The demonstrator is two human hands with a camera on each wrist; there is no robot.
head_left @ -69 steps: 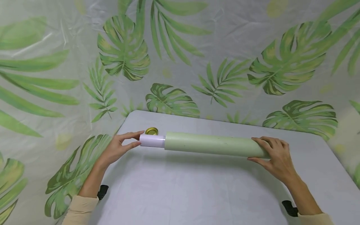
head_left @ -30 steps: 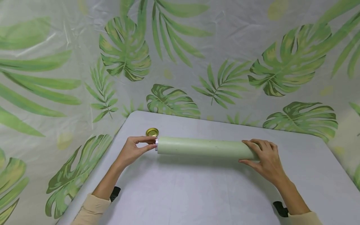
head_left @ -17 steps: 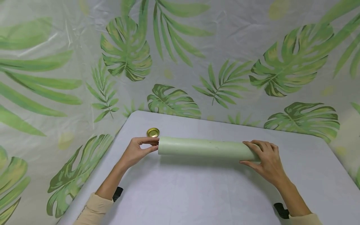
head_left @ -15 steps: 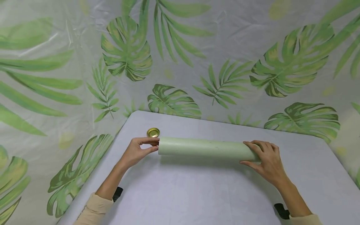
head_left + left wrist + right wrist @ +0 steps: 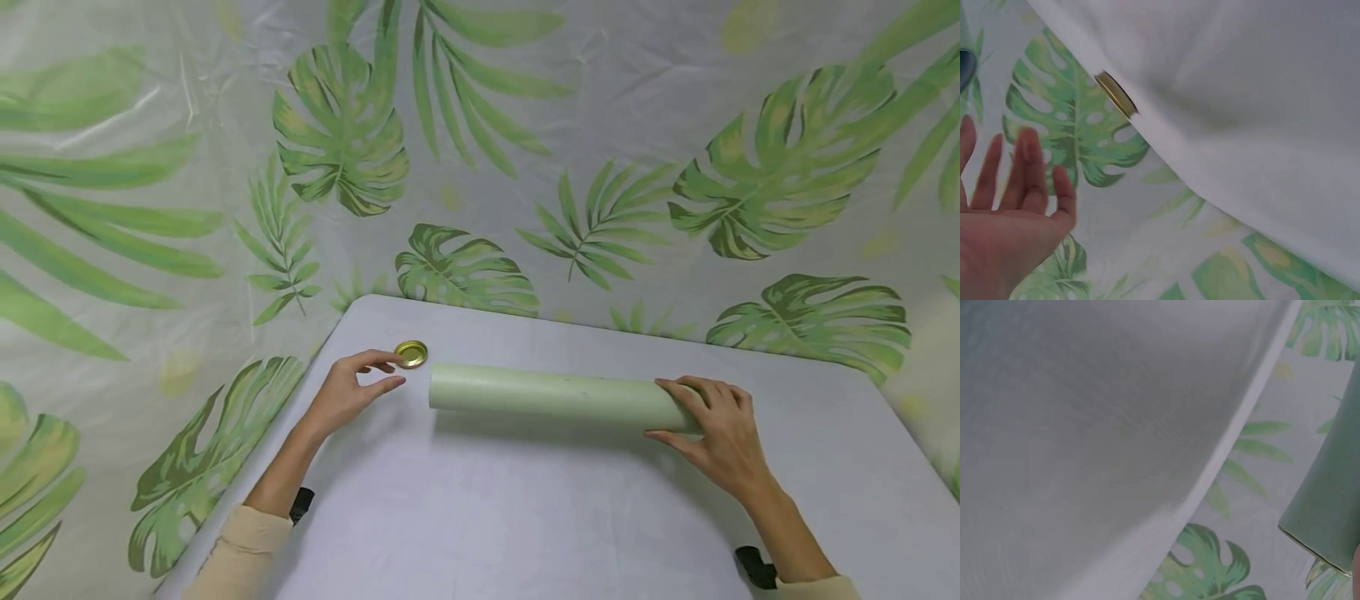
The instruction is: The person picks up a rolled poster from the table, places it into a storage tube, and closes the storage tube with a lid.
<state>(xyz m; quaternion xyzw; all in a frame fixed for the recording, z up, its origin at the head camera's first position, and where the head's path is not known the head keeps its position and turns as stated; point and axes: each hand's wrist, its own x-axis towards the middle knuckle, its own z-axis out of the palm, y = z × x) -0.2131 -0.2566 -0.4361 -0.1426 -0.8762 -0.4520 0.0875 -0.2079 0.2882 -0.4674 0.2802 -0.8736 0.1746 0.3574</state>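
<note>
A pale green cardboard tube (image 5: 540, 396) is held level above the white table, its right end gripped by my right hand (image 5: 723, 433) between thumb and fingers. The right wrist view shows that end of the tube (image 5: 1329, 494) with a sliver of a finger at the frame's edge. My left hand (image 5: 345, 392) is just off the tube's left end, fingers apart and holding nothing; its fingers (image 5: 1025, 169) spread in the left wrist view. The white inner roll seen earlier is hidden now. Behind the left fingertips lies a gold jar lid (image 5: 412, 354).
The white table (image 5: 525, 525) has a rounded far-left corner and meets a leaf-print sheet (image 5: 465, 192) at the back and left. The gold lid sits near the far-left corner.
My left hand has pushed the white roll into the green tube until it vanished, then let go and drawn back leftward. My right hand keeps its grip on the tube.
</note>
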